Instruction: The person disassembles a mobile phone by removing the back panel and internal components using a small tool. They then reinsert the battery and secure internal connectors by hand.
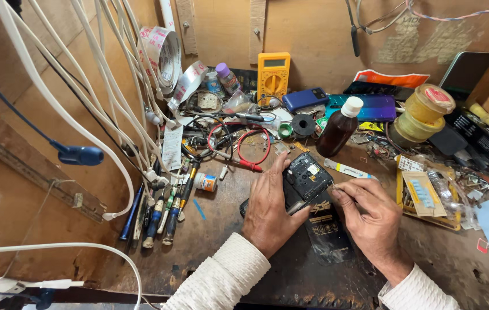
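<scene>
My left hand (268,209) grips a small black opened phone (306,178) from its left side, holding it tilted above a dark mat (327,235) on the wooden bench. My right hand (370,215) pinches a thin metal tool (333,187) whose tip touches the phone's right edge. The phone's inner board faces up, with a small white patch near its top. Both wrists wear white knit sleeves.
A brown bottle with a white cap (339,127), a yellow multimeter (273,74), blue phones (304,99), red test leads (253,150), several screwdrivers (164,212) and tape rolls (425,112) crowd the bench. White cables (101,86) hang at left. Small parts lie at right.
</scene>
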